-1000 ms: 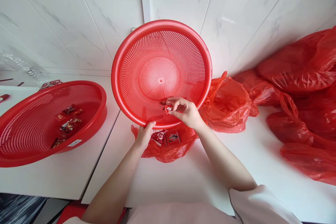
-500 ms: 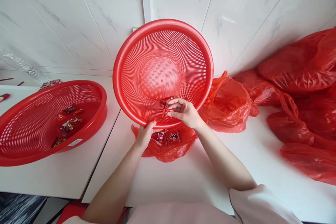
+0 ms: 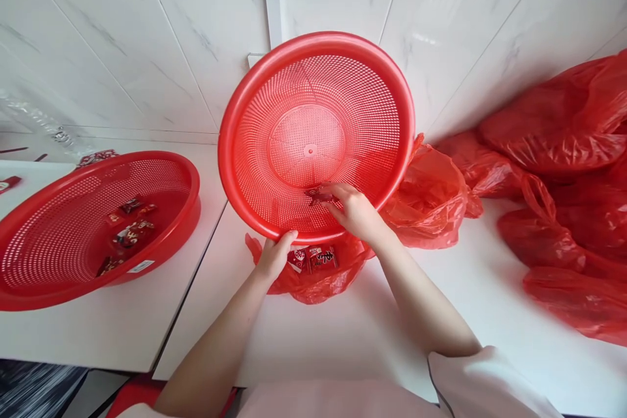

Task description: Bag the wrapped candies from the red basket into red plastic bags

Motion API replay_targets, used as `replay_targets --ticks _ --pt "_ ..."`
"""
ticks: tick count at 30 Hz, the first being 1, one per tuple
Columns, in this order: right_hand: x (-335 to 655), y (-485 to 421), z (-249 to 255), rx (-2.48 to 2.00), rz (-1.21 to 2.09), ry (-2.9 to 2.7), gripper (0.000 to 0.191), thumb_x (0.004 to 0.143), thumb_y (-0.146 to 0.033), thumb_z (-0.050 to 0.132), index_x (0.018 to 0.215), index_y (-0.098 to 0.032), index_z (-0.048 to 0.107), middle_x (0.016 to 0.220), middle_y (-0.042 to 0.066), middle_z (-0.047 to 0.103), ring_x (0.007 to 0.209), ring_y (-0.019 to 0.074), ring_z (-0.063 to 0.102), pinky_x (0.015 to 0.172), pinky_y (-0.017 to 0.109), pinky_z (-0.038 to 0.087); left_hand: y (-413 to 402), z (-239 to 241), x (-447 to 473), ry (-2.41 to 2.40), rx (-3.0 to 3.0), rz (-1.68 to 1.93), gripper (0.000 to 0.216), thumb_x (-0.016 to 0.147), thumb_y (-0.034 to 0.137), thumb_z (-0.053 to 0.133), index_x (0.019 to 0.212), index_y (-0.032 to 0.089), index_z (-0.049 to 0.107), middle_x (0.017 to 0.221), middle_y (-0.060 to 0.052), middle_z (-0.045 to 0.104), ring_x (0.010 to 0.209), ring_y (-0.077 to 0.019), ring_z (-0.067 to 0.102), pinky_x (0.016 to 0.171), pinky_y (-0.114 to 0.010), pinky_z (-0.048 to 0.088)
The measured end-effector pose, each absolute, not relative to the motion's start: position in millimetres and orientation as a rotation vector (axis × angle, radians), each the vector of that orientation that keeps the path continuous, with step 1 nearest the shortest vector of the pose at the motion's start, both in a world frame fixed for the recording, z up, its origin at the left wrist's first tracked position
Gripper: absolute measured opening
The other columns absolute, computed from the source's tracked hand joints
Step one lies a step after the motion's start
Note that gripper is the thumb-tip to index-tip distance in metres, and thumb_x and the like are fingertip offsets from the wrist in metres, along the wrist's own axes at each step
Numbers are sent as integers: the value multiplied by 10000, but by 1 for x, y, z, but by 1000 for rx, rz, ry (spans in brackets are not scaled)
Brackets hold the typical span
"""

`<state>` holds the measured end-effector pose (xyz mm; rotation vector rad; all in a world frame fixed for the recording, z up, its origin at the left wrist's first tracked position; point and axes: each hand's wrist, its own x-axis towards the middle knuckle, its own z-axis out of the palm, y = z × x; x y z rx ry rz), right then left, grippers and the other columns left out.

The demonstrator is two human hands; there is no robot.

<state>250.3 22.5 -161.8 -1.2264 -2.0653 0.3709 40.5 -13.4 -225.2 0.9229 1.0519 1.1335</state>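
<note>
A round red plastic basket (image 3: 313, 85) stands tilted up on its edge against the tiled wall. My left hand (image 3: 274, 255) grips its lower rim, fingers closed round it. My right hand (image 3: 353, 209) reaches inside the basket's lower part, fingers pinched on small red wrapped candies (image 3: 319, 194). Below the basket lies an open red plastic bag (image 3: 318, 281) with two red candy packets (image 3: 313, 258) in it.
A second red basket (image 3: 63, 261) with several wrapped candies (image 3: 128, 230) sits on the left table. Crumpled red plastic bags (image 3: 563, 196) pile along the right side and behind the tilted basket. A gap (image 3: 196, 281) runs between the two white tables.
The tilted basket has shifted a little to the right and higher. My right hand has gone from lifted, curled fingers to reaching lower onto the candies in the basket.
</note>
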Motion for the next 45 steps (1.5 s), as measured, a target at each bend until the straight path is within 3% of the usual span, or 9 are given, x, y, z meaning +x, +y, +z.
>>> replay_targets --ticks 5,9,15,21,23,26,31,41,45 --pt "245 26 -175 -1610 289 -2235 340 889 -251 595 1219 -166 597 1129 144 668 1028 278 636 876 393 468 -19 -226 42 1008 994 1038 237 809 361 652 971 190 673 886 -51 674 880 -235 663 752 -345 556" --pt "244 20 -170 -1405 544 -2361 272 965 -346 487 1171 -223 614 1045 80 704 921 207 671 786 300 465 -19 -226 44 1028 963 1013 269 817 351 629 1039 201 655 936 -50 686 856 -237 674 693 -333 555" --pt "237 8 -159 -1231 614 -2479 517 889 -581 533 1208 -176 576 1016 111 699 886 242 662 760 322 461 -13 -221 46 956 876 1112 362 804 271 622 1157 190 628 1140 -94 676 1041 -281 653 768 -370 577" --pt "233 10 -162 -1012 748 -2506 422 796 -289 720 1189 -181 610 1076 92 693 937 215 652 786 302 478 -7 -215 43 863 802 1118 288 809 255 587 1050 116 659 1107 -130 695 1032 -306 664 845 -453 573" --pt "235 11 -160 -917 872 -2434 286 849 -197 640 1135 -203 646 986 44 710 857 167 657 767 277 484 -5 -214 41 847 792 1125 280 812 251 579 1038 109 662 1111 -130 694 1049 -305 657 870 -465 567" --pt "235 12 -157 -893 1041 -2116 205 916 -292 570 1065 -209 684 904 24 714 844 161 664 778 293 510 -4 -210 38 848 772 1166 275 805 240 584 1042 124 662 1144 -119 685 1090 -302 639 886 -472 566" --pt "233 18 -163 -936 1394 -1428 422 885 -550 558 902 -151 695 832 80 728 780 203 703 724 342 571 -5 -204 37 864 796 1235 395 797 234 605 1190 188 615 1188 -87 672 1107 -287 636 891 -479 570" --pt "234 15 -158 -873 1480 -1302 414 834 -535 641 965 -145 680 886 98 741 729 177 724 705 308 595 -7 -210 40 832 793 1177 461 808 257 598 1262 176 567 1233 -110 651 1125 -297 626 918 -493 547" --pt "236 16 -156 -912 1510 -1279 488 856 -601 570 1030 -151 641 732 59 727 565 158 693 539 262 570 -6 -210 40 837 796 1170 409 805 254 597 1202 155 587 1215 -121 657 1133 -304 621 925 -497 542"
